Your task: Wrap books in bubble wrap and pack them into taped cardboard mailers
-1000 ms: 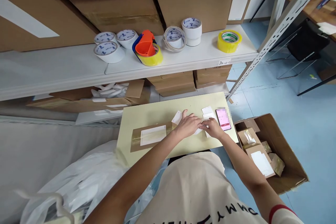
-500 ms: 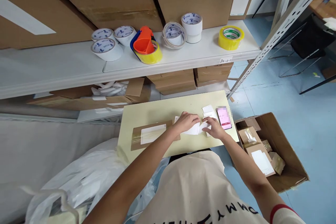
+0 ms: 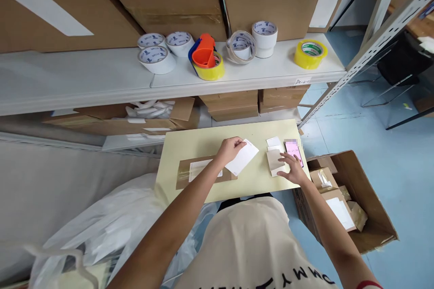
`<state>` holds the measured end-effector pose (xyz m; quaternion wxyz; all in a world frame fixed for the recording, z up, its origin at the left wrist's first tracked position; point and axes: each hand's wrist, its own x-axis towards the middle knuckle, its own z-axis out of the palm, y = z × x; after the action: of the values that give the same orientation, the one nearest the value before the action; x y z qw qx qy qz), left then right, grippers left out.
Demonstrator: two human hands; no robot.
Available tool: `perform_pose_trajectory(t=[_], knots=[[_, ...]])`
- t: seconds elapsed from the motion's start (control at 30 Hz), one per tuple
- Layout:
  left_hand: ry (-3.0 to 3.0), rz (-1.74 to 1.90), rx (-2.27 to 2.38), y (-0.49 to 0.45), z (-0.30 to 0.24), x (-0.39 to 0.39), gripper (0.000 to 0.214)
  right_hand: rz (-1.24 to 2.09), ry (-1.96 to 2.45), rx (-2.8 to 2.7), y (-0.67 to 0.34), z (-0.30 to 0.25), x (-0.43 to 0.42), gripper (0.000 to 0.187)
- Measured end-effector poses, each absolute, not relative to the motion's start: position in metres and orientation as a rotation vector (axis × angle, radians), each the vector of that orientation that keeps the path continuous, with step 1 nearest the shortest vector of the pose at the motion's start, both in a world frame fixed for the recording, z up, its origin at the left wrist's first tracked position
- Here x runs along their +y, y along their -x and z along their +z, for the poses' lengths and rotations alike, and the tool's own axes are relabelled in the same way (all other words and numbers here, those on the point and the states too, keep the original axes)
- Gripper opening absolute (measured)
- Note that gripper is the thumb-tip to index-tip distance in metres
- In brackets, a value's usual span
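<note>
My left hand [image 3: 231,149] pinches the upper left edge of a white paper label [image 3: 242,158], which is tilted over the right end of a flat brown cardboard parcel [image 3: 206,172]. That parcel carries a white label under clear tape and is partly covered by my left forearm. My right hand [image 3: 292,168] has its fingers spread, with nothing gripped, at the right edge of a pale paper sheet [image 3: 274,162]. More small white papers [image 3: 273,141] lie just behind that sheet. Beside my right fingers is a phone [image 3: 293,150] with a pink screen.
A large open carton [image 3: 376,207] holding several small boxes stands on the floor to the right. White tape rolls [image 3: 158,59], an orange tape dispenser [image 3: 205,56] and a yellow tape roll [image 3: 310,54] sit on the shelf [image 3: 237,74]. Plastic sheeting [image 3: 111,221] is heaped at left.
My left hand has moved slightly left, lifting the white label away from the papers. My right hand has withdrawn to the right and spread its fingers. The view has shifted slightly.
</note>
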<state>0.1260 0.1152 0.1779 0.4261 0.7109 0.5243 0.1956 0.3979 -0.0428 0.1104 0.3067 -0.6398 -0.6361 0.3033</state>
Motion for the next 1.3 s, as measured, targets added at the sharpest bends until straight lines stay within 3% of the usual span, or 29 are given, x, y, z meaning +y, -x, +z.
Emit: perform_pose_trajectory(t=[0.07, 0.2, 0.33, 0.5, 0.63, 0.73, 0.83, 0.93, 1.3], knots=[[-1.651, 0.563, 1.298, -0.124, 0.178, 0.109, 0.029, 0.825, 1.64, -1.569, -0.38, 0.125, -0.04, 0.062], [-1.394, 0.691, 1.21, -0.119, 0.189, 0.091, 0.043, 1.087, 1.361, -1.242, -0.314, 0.153, -0.024, 0.078], [-1.182, 0.804, 1.111, -0.096, 0.207, 0.065, 0.048, 1.222, 1.268, -0.975, -0.249, 0.176, -0.011, 0.063], [-0.996, 0.78, 0.926, -0.043, 0.22, 0.022, 0.053, 1.057, 1.274, -0.814, -0.206, 0.193, -0.008, 0.055], [-0.969, 0.855, 0.967, -0.013, 0.217, -0.002, 0.043, 0.894, 1.344, -0.871, -0.177, 0.195, -0.014, 0.066], [-0.983, 0.923, 1.026, -0.001, 0.213, -0.005, 0.038, 0.512, 1.505, -1.018, -0.157, 0.199, -0.029, 0.078], [-1.018, 0.955, 0.996, 0.01, 0.214, -0.004, 0.039, 0.236, 1.529, -1.366, -0.142, 0.21, -0.046, 0.053], [-1.048, 0.945, 0.902, 0.018, 0.218, -0.006, 0.039, 0.279, 1.438, -1.721, -0.127, 0.223, -0.057, 0.02], [-0.845, 0.873, 0.749, 0.04, 0.225, -0.023, 0.043, 0.317, 1.505, -1.648, -0.103, 0.233, -0.066, 0.017]])
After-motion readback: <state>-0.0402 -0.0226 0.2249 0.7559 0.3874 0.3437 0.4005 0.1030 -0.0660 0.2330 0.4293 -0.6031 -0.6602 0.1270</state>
